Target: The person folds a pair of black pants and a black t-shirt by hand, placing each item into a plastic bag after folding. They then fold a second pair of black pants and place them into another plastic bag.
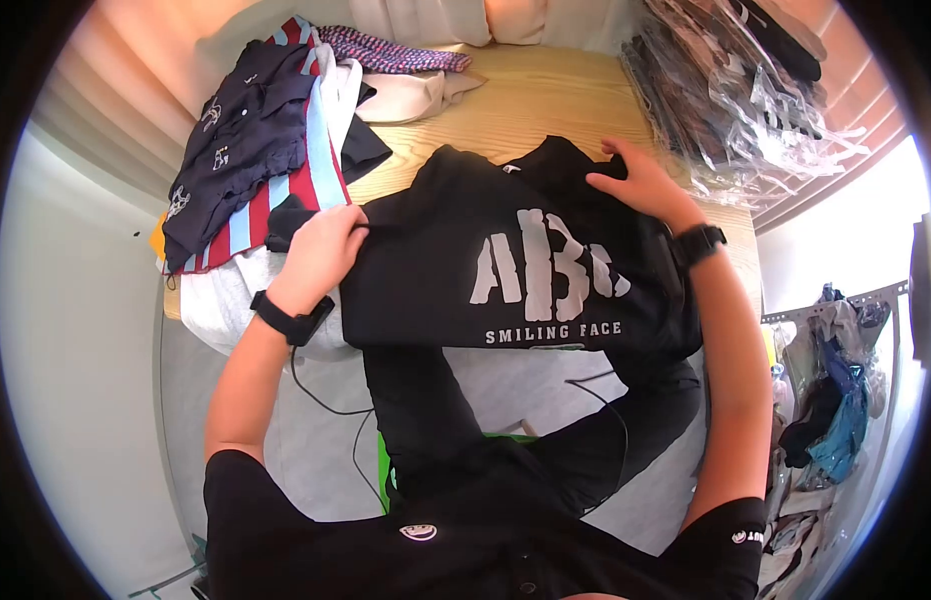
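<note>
A black T-shirt (436,265) with large grey letters and the words "SMILING FACE" lies spread at the near edge of the table, its lower part hanging over my lap. My left hand (326,245) is closed on the shirt's left side, near the sleeve. At the shirt's upper right, beside the collar, my right hand (641,185) rests with thumb and fingers apart. Both wrists wear dark bands.
On the wooden table (526,85), a pile of clothes (236,150) lies at the left. Clear-bagged garments (721,100) are stacked at the back right. More bagged clothes (836,390) hang on a rack at the right. Cables (326,405) dangle below the table.
</note>
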`<action>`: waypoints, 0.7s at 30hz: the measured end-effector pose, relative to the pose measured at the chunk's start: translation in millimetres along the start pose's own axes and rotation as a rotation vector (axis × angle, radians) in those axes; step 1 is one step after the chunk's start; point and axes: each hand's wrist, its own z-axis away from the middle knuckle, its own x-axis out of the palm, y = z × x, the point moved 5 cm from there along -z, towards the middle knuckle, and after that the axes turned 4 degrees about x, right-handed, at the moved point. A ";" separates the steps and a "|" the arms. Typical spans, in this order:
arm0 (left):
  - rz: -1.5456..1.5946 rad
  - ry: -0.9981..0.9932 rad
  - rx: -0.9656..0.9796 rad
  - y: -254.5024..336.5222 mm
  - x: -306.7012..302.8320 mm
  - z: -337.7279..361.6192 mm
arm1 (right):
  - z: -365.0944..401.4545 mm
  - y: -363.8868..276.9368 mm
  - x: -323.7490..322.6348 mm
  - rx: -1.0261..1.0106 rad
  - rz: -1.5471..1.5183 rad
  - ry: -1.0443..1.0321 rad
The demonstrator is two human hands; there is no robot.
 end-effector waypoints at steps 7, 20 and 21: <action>0.448 0.392 -0.206 -59.4 -40.8 9.3 | -3.1 -2.3 5.7 -0.002 0.143 -0.232; 0.699 0.400 0.006 -26.6 -161.6 99.6 | 131.3 -71.5 -136.2 0.205 -0.562 -0.060; 0.813 0.413 0.061 -25.2 -170.3 112.0 | 146.4 -75.2 -148.3 0.168 -0.534 0.044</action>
